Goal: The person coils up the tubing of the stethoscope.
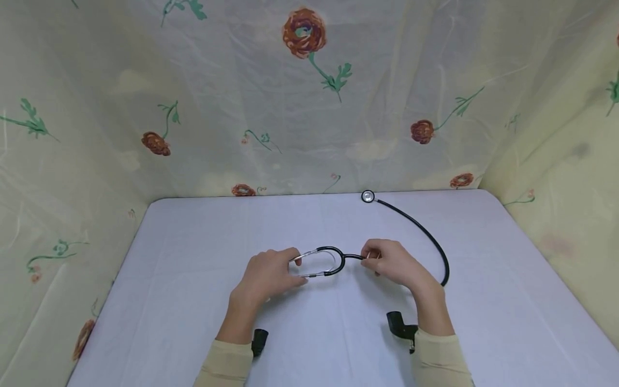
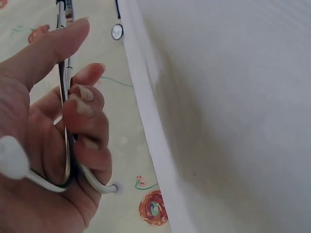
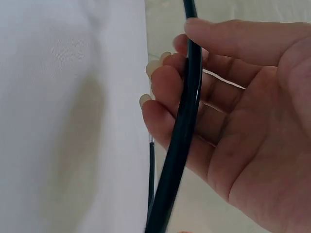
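Holding stethoscope: apparent step, over the table; chestpiece far.
Left hand: curled round ear tubes.
Right hand: apart, pinching tubing.
Next move: probably calls for steady grips.

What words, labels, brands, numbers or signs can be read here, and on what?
None can be read in any view.
Stethoscope tubing: no lettering visible on the side shown.
Chest piece: too small to tell whether it is marked.
White tabletop: no text visible.
Backdrop: printed flowers, no characters visible.
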The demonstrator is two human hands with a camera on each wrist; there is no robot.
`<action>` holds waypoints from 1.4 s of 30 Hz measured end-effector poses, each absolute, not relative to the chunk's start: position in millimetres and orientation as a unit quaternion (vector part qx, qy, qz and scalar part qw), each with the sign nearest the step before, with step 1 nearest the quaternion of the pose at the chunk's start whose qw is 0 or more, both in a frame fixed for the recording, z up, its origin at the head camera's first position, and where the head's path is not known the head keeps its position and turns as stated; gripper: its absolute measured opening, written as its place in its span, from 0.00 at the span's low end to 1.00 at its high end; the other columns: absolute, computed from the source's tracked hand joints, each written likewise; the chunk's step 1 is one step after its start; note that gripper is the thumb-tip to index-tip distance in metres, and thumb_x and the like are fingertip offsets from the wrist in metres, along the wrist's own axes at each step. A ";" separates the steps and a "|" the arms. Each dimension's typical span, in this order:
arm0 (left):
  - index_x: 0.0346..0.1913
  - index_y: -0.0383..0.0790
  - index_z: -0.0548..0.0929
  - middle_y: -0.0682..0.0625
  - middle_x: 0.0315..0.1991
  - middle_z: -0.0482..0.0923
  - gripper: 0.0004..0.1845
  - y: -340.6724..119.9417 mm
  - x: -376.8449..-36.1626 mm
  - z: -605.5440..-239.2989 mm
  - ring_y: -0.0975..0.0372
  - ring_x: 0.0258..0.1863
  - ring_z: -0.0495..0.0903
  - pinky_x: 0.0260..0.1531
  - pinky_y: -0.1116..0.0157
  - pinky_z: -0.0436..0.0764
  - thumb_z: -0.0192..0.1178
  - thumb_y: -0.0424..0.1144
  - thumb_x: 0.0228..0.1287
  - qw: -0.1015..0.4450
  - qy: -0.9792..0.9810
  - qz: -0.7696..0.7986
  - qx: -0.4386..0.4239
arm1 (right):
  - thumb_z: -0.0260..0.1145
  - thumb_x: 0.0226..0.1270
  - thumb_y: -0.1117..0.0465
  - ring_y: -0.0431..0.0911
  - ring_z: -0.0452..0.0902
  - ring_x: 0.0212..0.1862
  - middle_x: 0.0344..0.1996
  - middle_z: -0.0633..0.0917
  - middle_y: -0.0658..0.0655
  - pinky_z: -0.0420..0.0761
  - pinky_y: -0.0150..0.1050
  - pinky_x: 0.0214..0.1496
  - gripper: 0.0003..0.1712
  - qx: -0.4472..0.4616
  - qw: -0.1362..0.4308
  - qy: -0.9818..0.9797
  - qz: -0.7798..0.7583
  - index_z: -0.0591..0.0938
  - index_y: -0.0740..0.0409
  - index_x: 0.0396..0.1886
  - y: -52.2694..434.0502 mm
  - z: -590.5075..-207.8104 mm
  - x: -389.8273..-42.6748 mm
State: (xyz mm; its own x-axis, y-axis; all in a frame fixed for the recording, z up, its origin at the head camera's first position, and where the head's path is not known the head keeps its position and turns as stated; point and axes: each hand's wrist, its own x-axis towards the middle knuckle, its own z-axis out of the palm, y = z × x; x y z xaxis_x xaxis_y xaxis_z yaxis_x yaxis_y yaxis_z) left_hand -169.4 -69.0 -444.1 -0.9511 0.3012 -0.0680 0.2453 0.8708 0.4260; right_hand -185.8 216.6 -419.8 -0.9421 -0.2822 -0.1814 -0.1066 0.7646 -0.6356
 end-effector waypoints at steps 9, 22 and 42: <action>0.44 0.57 0.82 0.60 0.22 0.76 0.22 -77.9 -171.9 -442.7 0.63 0.24 0.73 0.28 0.64 0.69 0.70 0.63 0.52 0.067 0.965 0.221 0.126 | 0.67 0.65 0.58 0.45 0.73 0.24 0.23 0.78 0.53 0.70 0.39 0.31 0.09 -0.079 0.172 0.939 -0.288 0.82 0.59 0.40 236.3 -413.8 -181.2; 0.45 0.52 0.82 0.59 0.23 0.75 0.19 -83.0 -173.7 -441.5 0.63 0.23 0.72 0.28 0.64 0.68 0.69 0.58 0.57 0.078 0.954 0.248 0.151 | 0.63 0.66 0.65 0.46 0.75 0.33 0.31 0.83 0.55 0.73 0.39 0.36 0.06 -0.092 0.139 0.941 -0.296 0.83 0.60 0.41 259.1 -399.6 -173.7; 0.45 0.51 0.82 0.60 0.19 0.69 0.14 -78.8 -174.0 -443.7 0.66 0.20 0.68 0.27 0.65 0.66 0.67 0.54 0.63 0.064 0.944 0.249 0.205 | 0.64 0.70 0.67 0.43 0.78 0.39 0.38 0.83 0.54 0.79 0.35 0.44 0.06 -0.234 0.053 0.819 -0.521 0.84 0.58 0.44 232.1 -396.8 -175.6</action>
